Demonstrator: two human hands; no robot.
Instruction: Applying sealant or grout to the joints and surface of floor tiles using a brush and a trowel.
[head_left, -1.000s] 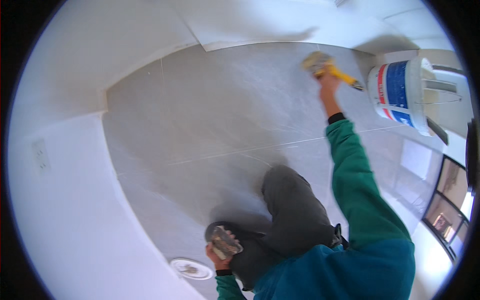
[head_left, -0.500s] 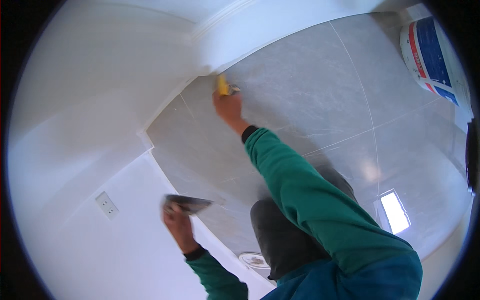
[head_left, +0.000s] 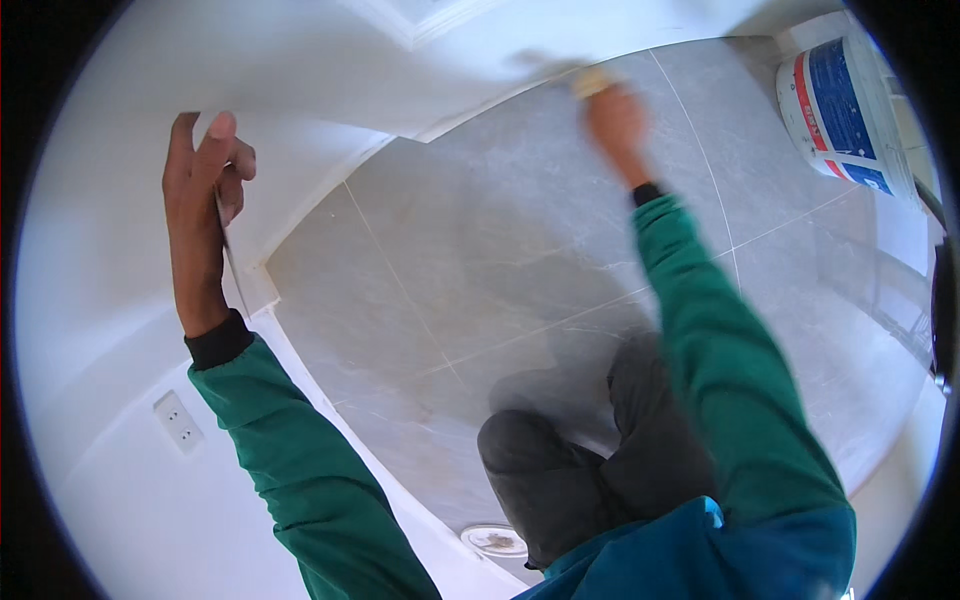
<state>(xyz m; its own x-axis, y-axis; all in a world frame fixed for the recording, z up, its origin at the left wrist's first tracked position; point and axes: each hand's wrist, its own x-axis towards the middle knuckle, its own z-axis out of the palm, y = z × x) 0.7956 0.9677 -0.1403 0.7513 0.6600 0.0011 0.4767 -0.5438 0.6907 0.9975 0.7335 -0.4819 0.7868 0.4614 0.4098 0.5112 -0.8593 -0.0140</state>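
My left hand (head_left: 203, 185) is raised at the white wall, with its thumb up and fingers bent. It grips a thin flat metal blade (head_left: 232, 258), now seen nearly edge-on beside the wrist; its handle is hidden. Smeared by motion, my right hand (head_left: 618, 125) reaches to the foot of the far wall. Its fingers are closed on a small yellow tool (head_left: 593, 82), too blurred for its kind to show. That tool is close to the line where wall and floor meet.
Grey tiles (head_left: 530, 200) cover the floor under my bent knees (head_left: 540, 465). A white bucket with blue and red bands (head_left: 835, 110) stands at the far right. A wall socket (head_left: 178, 421) is at left, and a round white-rimmed disc (head_left: 494, 541) lies by the left wall.
My left hand has risen up and left to the wall, its blade turning edge-on. My right hand has moved right along the far wall's foot with the yellow tool.
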